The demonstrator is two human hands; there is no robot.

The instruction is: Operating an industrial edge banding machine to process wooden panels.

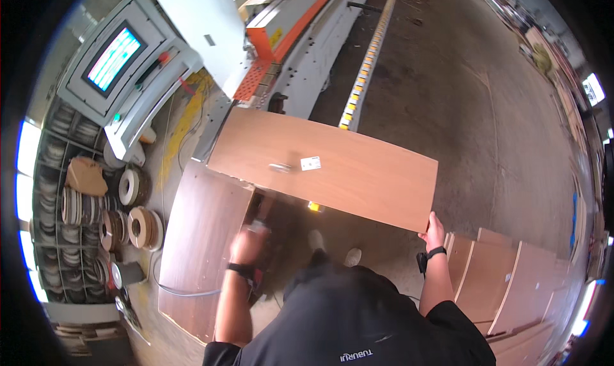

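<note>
A long reddish-brown wood panel (358, 171) with a small white label (310, 163) lies across the machine's near end and its roller rail. My right hand (435, 232) is closed on the panel's near right corner, with the thumb along its edge. My left hand (248, 243) is beside the right edge of a wood-topped bench (201, 232), just below the panel's near left edge. Motion smears its fingers, and a small pale, shiny shape shows at them; what it is cannot be made out. Another blurred shiny object (279, 168) shows over the panel's face.
An edge-processing machine with an orange guard (260, 43) stretches away ahead, alongside a rail of yellow rollers (361, 78). A control console (115, 56) with a lit screen stands at left, above a rack of edging rolls (144, 228). More panels (489, 276) stand at right.
</note>
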